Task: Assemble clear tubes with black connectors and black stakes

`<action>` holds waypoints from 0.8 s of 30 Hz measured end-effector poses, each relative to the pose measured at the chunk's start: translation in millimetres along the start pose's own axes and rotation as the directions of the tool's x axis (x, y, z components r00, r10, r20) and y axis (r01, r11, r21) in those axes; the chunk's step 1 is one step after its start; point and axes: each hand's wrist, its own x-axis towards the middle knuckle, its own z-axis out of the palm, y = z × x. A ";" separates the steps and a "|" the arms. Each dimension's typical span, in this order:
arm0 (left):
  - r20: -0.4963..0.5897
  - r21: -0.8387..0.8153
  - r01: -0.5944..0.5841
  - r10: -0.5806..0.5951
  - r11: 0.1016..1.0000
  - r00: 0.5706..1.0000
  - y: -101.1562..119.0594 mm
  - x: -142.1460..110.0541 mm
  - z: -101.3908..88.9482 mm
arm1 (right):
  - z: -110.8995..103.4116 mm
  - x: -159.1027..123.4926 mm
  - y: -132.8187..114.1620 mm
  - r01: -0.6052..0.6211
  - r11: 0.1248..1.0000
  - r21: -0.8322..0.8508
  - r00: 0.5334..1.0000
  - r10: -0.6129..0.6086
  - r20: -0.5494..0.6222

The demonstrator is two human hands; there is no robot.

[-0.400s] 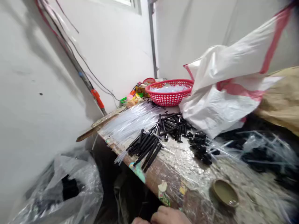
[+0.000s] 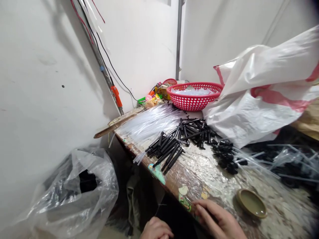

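Possibly spill-prone: bowl (image 2: 244, 208) of liquid near right hand (image 2: 216, 217), black tubes (image 2: 171, 149) piled by the table (image 2: 199, 166) edge.
Right hand swinging outward could tip the bowl; a bump could drop tubes. Left hand (image 2: 156, 228) curled; can't tell if either grips anything.

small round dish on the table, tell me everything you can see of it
The small round dish is shallow and olive-brown, with a thick, rounded rim. Its inside has a shiny glint and may hold liquid, though I cannot tell for sure. It looks like glazed ceramic or plastic. It sits open side up on the worn tabletop, beside the right hand, whose fingers are apart from it.
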 end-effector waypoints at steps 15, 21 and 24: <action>-0.081 -0.092 0.032 -0.040 0.995 0.996 23.2 -11.2 -12.4 | 4.7 -9.0 4.9 -0.447 0.844 0.296 0.864 0.493 -0.101; -0.078 -0.082 -0.028 0.021 0.996 0.997 22.6 -11.4 -15.0 | 6.2 -6.1 0.3 -0.413 0.853 0.318 0.868 0.474 -0.146; -0.118 -0.051 -0.104 0.097 0.993 0.988 10.3 -11.7 -7.9 | 6.3 -3.4 -3.1 -0.378 0.865 0.330 0.878 0.448 -0.170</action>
